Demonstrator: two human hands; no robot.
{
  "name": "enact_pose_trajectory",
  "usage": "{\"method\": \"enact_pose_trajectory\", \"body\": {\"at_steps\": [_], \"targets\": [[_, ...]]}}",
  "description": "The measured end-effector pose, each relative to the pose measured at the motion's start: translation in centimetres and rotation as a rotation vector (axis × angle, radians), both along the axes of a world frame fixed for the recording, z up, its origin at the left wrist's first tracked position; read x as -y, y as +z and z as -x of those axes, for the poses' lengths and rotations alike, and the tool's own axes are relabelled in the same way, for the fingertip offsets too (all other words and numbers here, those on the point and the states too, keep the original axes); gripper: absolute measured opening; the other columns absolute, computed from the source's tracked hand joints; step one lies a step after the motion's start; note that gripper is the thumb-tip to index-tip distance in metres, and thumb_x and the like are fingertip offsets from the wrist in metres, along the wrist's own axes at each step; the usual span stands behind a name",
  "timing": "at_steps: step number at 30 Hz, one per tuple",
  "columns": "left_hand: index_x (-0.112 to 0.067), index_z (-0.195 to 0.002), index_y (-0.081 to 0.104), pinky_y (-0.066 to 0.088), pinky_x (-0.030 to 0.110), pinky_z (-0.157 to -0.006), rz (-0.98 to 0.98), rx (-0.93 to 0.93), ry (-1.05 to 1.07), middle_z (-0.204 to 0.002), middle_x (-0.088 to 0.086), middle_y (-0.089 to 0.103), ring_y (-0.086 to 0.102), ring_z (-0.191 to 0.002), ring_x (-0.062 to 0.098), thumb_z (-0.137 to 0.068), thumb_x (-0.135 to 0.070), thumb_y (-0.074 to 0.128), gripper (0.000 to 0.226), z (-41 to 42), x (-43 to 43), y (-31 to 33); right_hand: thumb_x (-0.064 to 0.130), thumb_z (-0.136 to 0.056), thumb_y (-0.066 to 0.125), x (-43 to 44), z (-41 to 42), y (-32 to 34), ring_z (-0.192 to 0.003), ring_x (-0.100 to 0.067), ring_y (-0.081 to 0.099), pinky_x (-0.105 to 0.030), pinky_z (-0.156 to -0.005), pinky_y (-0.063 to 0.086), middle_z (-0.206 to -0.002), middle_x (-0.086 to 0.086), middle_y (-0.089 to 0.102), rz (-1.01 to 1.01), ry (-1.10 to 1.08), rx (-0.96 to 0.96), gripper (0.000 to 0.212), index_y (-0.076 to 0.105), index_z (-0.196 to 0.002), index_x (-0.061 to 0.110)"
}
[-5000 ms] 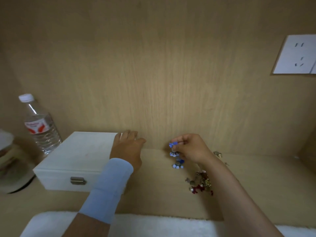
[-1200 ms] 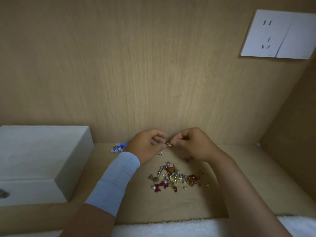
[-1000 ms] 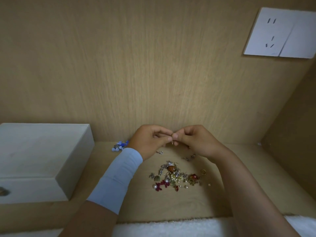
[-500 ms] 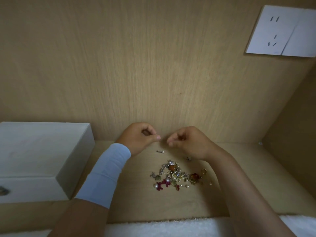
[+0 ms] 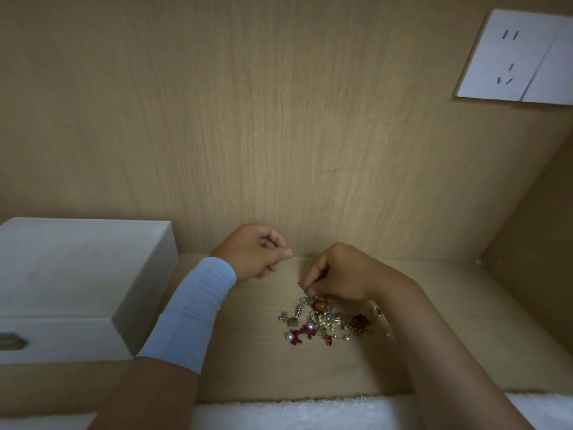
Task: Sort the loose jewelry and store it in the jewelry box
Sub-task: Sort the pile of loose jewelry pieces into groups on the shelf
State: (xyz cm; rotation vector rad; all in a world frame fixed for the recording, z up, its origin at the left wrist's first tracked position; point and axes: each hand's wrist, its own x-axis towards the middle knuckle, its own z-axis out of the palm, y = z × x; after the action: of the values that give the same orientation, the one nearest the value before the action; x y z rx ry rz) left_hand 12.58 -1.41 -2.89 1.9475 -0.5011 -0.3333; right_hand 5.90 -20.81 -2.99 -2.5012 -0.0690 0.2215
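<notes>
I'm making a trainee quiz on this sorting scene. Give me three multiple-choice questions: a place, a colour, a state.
1. The jewelry box stands on which side of the jewelry pile? A left B right C on top
2. The sleeve on the left forearm is: A red B light blue C black
3. The box lid is: A shut B propped open C removed
1 A: the box sits left of the pile. 2 B: pale blue fabric. 3 A: the lid lies flat above the latch.
</notes>
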Motion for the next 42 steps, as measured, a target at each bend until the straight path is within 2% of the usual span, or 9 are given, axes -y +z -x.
{"method": "enact_pose_trajectory", "body": {"at_steps": [6, 11, 14, 19, 23, 27, 32, 37, 42], "targets": [[-0.012, -0.087, 0.069, 0.054, 0.035, -0.070, 0.127, -0.109, -0.012, -0.074, 0.006, 0.072, 0.065, -0.069, 0.020, -0.085, -0.023, 0.075, 0.013, 0.5, 0.9, 0.2, 0.016, -0.081, 0.081, -0.7, 0.2, 0.9, -0.074, -0.002, 0.066, -0.015, -0.070, 0.051, -0.087, -0.007, 0.076, -0.509, -0.109, 0.126, 0.020, 0.076, -0.100, 0.017], [-0.008, -0.091, 0.069, 0.059, 0.033, -0.066, 0.239, -0.219, 0.030, -0.077, 0.007, 0.073, 0.065, -0.065, 0.016, -0.085, -0.019, 0.076, 0.014, 0.8, 1.4, 0.1, 0.008, -0.080, 0.082, -1.4, -0.4, -0.2, -0.056, -0.008, 0.057, -0.020, -0.055, 0.047, -0.071, -0.007, 0.072, -0.588, -0.228, 0.225, 0.009, 0.078, -0.088, 0.007], [-0.015, -0.082, 0.069, 0.053, 0.032, -0.061, 0.109, -0.038, 0.085, -0.071, 0.002, 0.070, 0.063, -0.060, 0.014, -0.083, -0.021, 0.077, 0.010, 0.3, 1.3, -0.6, 0.016, -0.082, 0.082, -1.1, -0.5, -0.8, -0.056, -0.004, 0.058, -0.022, -0.059, 0.048, -0.067, 0.004, 0.070, -0.495, -0.253, 0.215, 0.005, 0.078, -0.084, 0.013], [-0.028, -0.083, 0.068, 0.052, 0.026, -0.075, -0.288, 0.340, 0.107, -0.080, -0.012, 0.069, 0.064, -0.078, 0.006, -0.083, -0.030, 0.073, 0.005, 0.6, 2.2, -1.8, 0.045, -0.084, 0.075, -1.9, -0.8, -1.6, -0.080, -0.006, 0.066, -0.028, -0.071, 0.053, -0.082, 0.013, 0.072, 0.118, -0.285, 0.278, 0.015, 0.074, -0.081, 0.030], [-0.032, -0.089, 0.070, 0.049, 0.024, -0.074, -0.443, 0.511, 0.121, -0.088, -0.015, 0.070, 0.063, -0.086, 0.006, -0.087, -0.032, 0.067, 0.004, 0.5, 2.8, -2.6, 0.040, -0.084, 0.074, -1.3, -1.0, -1.2, -0.088, -0.005, 0.067, -0.034, -0.082, 0.057, -0.092, 0.015, 0.074, 0.113, -0.226, 0.254, 0.012, 0.077, -0.094, 0.034], [-0.030, -0.093, 0.073, 0.052, 0.027, -0.078, -0.487, 0.515, 0.113, -0.093, -0.012, 0.071, 0.064, -0.089, 0.009, -0.088, -0.032, 0.067, 0.008, 0.0, 2.6, -2.9, 0.027, -0.082, 0.078, 0.5, -0.3, 0.6, -0.080, 0.001, 0.066, -0.025, -0.079, 0.054, -0.080, 0.015, 0.073, 0.037, -0.130, 0.122, 0.005, 0.078, -0.078, 0.030], [-0.029, -0.111, 0.070, 0.045, 0.021, -0.082, -0.442, 0.425, 0.010, -0.101, -0.013, 0.068, 0.061, -0.093, 0.005, -0.090, -0.024, 0.066, 0.022, -0.4, 1.9, -1.8, 0.030, -0.073, 0.087, 0.8, 0.6, 2.0, -0.080, 0.000, 0.068, -0.027, -0.082, 0.056, -0.078, 0.012, 0.076, 0.063, -0.010, -0.075, 0.010, 0.081, -0.080, 0.027], [-0.035, -0.096, 0.071, 0.049, 0.024, -0.089, -0.354, 0.328, -0.014, -0.092, -0.017, 0.070, 0.063, -0.091, 0.001, -0.088, -0.018, 0.063, 0.020, -0.8, 0.7, 0.1, 0.041, -0.065, 0.090, -0.1, 0.7, 2.1, -0.086, -0.003, 0.069, -0.033, -0.089, 0.056, -0.076, 0.014, 0.075, 0.121, -0.008, -0.138, 0.020, 0.080, -0.077, 0.029], [-0.033, -0.086, 0.073, 0.049, 0.019, -0.079, -0.348, 0.279, -0.132, -0.083, -0.013, 0.069, 0.063, -0.080, 0.002, -0.086, -0.019, 0.068, 0.014, 0.4, 1.9, 0.7, 0.052, -0.067, 0.086, 0.1, 0.8, 2.4, -0.082, -0.008, 0.068, -0.030, -0.079, 0.055, -0.075, 0.008, 0.075, 0.169, -0.010, -0.163, 0.029, 0.080, -0.075, 0.025]]}}
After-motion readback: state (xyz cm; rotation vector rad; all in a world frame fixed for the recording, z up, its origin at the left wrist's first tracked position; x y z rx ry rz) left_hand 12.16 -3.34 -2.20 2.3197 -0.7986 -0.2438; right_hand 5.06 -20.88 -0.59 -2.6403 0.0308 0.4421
